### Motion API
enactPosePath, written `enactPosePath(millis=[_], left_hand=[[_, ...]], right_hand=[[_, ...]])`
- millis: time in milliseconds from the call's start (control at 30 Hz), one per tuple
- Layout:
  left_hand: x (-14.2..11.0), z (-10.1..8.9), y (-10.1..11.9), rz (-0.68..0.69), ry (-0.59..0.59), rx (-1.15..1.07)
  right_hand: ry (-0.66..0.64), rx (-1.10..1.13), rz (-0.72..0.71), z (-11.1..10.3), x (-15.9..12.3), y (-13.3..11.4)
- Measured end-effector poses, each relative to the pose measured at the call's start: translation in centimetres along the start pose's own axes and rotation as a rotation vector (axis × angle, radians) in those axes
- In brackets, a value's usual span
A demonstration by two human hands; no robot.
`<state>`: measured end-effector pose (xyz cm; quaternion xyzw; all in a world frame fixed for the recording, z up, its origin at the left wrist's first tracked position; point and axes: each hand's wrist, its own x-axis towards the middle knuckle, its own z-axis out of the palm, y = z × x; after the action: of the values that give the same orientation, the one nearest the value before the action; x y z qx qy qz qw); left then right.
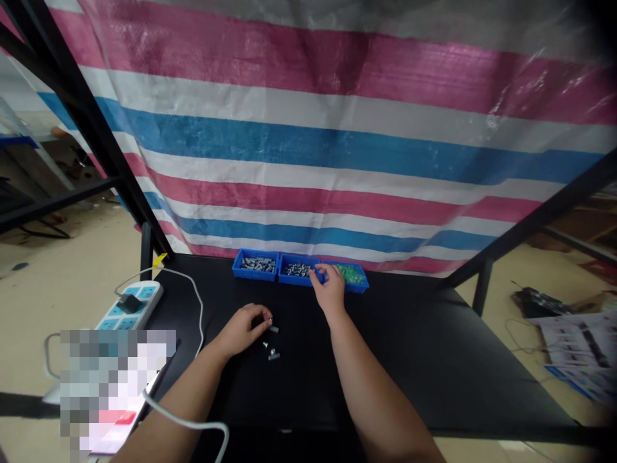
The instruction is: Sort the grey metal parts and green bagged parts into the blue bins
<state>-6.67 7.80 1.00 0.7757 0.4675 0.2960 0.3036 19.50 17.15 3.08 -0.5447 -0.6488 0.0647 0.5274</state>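
Metal part near mid-frame, pinched in my left hand, forearm angled up from lower left. My right hand reaches up from lower right to middle bin, fingers curled; can't tell if gripping anything.

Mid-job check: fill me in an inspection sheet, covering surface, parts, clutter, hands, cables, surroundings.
Surface: black tabletop, small metal pieces lying near the left hand.
Parts: left blue bin, grey metal pieces; middle blue bin, small shiny parts; right blue bin, green pieces.
Clutter: power strip with black plug, left side; blurred area below it, unreadable.
Hands: left, fingertips at a small metal piece; right hand at the middle and right bins, grip unclear.
Cables: pale cable crosses the tabletop's left side.
Surroundings: striped sheet behind, black frame.
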Motion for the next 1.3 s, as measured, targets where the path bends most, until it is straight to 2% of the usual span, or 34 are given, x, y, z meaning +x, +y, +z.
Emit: enactPosePath(millis=[200, 300, 433, 567, 733, 833, 967, 1100, 1200, 1300], left_hand=[[0.0, 0.2, -0.2, -0.019, 0.056, -0.046], [0.0, 0.3, -0.3, -0.018, 0.067, -0.056], [0.1, 0.2, -0.6, -0.025, 0.116, -0.05], [0.2, 0.4, -1.0, -0.095, 0.198, -0.091], [0.5, 1.0, -1.9, -0.23, 0.31, -0.213], [1.1, 1.0, -2.4, -0.292, 0.395, -0.258], [2.7, -0.3, -2.2, -0.346, 0.494, -0.42], [4.7, -2.5, -1.0, -0.298, 0.633, -0.612], [6.3, -3.9, -0.4, -0.256, 0.716, -0.625], [7.9, -4.6, -0.2, -0.219, 0.736, -0.603]], right_hand=[[0.016, 0.057, 0.025, -0.9, -1.7, 0.6], [-0.045, 0.122, 0.078, -0.8, -2.3, 1.0], [-0.221, 0.254, 0.094, -0.3, -2.9, 0.9], [-0.394, 0.299, 0.065, -0.4, -3.2, 0.1], [-0.81, 0.268, 0.003, -0.7, -3.9, -1.4], [-0.958, 0.213, -0.087, -0.6, -4.7, -2.3], [-0.961, 0.142, -0.135, -0.1, -5.2, -2.9], [-0.955, 0.137, -0.121, -0.1, -5.1, -2.9], [-0.948, 0.158, -0.141, -0.3, -4.9, -2.9], [-0.951, 0.187, -0.173, -0.5, -4.8, -3.1]])
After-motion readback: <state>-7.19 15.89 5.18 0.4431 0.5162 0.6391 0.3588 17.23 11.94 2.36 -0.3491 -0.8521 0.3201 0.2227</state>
